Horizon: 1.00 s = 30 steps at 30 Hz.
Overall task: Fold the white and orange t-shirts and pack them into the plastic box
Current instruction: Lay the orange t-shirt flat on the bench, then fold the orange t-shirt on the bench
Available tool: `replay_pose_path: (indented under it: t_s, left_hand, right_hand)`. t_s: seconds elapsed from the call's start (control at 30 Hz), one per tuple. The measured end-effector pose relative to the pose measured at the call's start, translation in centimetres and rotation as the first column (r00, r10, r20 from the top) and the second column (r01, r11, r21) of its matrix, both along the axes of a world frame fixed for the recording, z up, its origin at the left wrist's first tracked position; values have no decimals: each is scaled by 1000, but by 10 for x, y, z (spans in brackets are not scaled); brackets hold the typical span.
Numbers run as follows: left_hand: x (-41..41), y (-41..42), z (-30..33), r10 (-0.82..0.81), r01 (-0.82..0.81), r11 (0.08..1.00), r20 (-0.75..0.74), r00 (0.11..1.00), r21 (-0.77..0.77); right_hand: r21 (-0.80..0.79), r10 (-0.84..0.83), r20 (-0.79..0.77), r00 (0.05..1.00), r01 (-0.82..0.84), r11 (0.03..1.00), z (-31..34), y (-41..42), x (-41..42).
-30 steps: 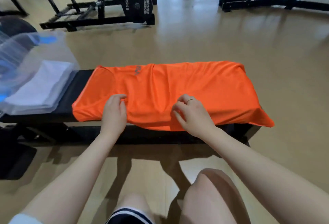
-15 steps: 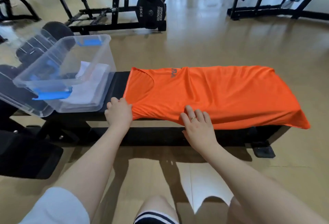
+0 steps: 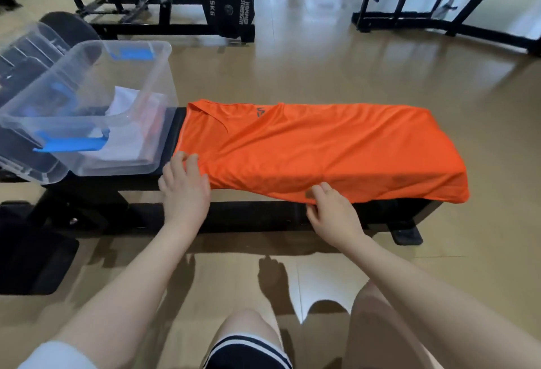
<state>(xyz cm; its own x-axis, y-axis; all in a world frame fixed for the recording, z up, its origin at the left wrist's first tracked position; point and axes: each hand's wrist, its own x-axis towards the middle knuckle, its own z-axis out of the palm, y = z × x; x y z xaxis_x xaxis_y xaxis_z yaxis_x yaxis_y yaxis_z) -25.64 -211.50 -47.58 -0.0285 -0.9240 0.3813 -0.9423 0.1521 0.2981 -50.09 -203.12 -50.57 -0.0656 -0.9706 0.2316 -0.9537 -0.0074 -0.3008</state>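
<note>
Fingers [image 3: 187, 162] of left hand [image 3: 185, 190] curl onto collar-end corner of orange t-shirt [image 3: 316, 146]; right hand [image 3: 333, 213] pinches near hem. Shirt spread along black bench [image 3: 140, 184]. Step: fold 2nd shirt; next likely lengthwise fold. White t-shirt [image 3: 128, 137] already in plastic box [image 3: 140, 81], just beside collar; weight plate [image 3: 229, 7] behind.

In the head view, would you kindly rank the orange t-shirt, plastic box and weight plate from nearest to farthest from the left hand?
From the left hand:
1. orange t-shirt, touching its fingers, right.
2. plastic box, on the bench, left.
3. weight plate, on the floor rack, far behind.
</note>
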Motion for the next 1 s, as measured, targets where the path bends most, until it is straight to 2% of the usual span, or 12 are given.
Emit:
replay_pose_path:
  t_s: [0.03,0.07,0.1,0.13,0.17,0.2,0.27,0.37,0.63,0.87,0.93,1.0]
  left_hand:
    - [-13,13,-5,-83,82,996,-94,992,-18]
    - [-27,26,-10,-135,150,988,-250,959,42]
    - [-42,37,-14,-102,204,959,-434,895,195]
    - [-58,44,-17,43,260,880,-611,790,397]
    - [-73,48,-20,261,329,755,-720,643,567]
    - [-87,49,-24,466,420,630,-751,468,653]
    - [-112,47,-32,669,550,547,-725,167,631]
    - [-144,42,-39,696,555,619,-716,-60,556]
    - [-170,36,-50,628,498,746,-715,-307,442]
    - [-153,49,-52,553,431,815,-740,-383,387]
    - [-152,51,-54,560,387,815,-755,-341,431]
    - [-153,51,-61,575,310,812,-770,-276,495]
  right_hand:
    - [75,-118,163,980,107,991,0,1,-6]
    - [187,-270,379,885,212,959,3,2,-11]
    - [324,-426,632,647,278,904,6,0,-17]
    - [449,-523,801,290,287,846,7,-2,-23]
    - [541,-543,837,-68,252,802,6,-4,-30]
    - [584,-508,800,-319,217,783,3,-6,-38]
    - [602,-432,738,-518,216,769,-2,-5,-54]
    - [594,-344,708,-616,257,762,-4,-3,-78]
    - [511,-159,630,-761,251,822,-6,8,-143]
    - [347,80,678,-731,414,842,-10,49,-187]
    - [376,13,698,-716,382,844,-12,63,-197]
    - [520,-169,701,-693,333,787,-22,72,-204]
